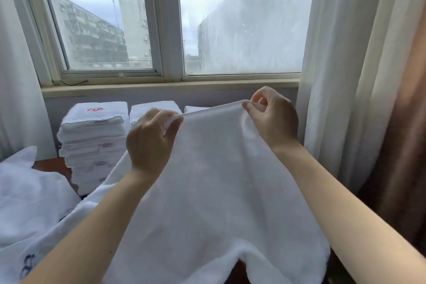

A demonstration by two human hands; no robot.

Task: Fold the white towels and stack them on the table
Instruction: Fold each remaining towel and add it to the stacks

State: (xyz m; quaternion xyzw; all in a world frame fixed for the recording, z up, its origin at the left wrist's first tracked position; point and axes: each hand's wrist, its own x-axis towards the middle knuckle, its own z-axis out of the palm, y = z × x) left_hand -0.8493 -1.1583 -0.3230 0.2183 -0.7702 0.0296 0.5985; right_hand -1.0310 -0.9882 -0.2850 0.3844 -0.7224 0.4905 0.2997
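By my reading the job is well on but not done: a tall stack (94,143) of folded white towels stands at ten o'clock from the hands, a second stack (154,109) sits just beside it toward twelve o'clock, and the edge of a third pile (196,108) peeps over the lifted cloth; a loose heap (27,193) of unfolded white cloth lies at nine o'clock, so more folding seems left; the towel (207,180) being worked is open and unfolded, held up in mid-view by its top edge and draping toward six o'clock over the table (51,166), whose dark brown top shows only in a small patch at nine o'clock; the left hand (151,143) pinches the edge at its left corner between thumb and curled fingers; the right hand (274,117) pinches the right corner likewise, a little higher, at one o'clock; the hem runs fairly taut between them; the cloth looks thick, soft and matte, with a fine nap and a rolled hem, and hangs in broad shallow folds; the folded towels are flat rectangular slabs with rounded fold edges, the top one bearing a red emblem (94,110), several showing small labels (107,147) on their sides; a blue mark (27,265) is stitched on white cloth at seven o'clock, though I cannot tell whose; a pale sheer curtain (334,76) hangs at three o'clock
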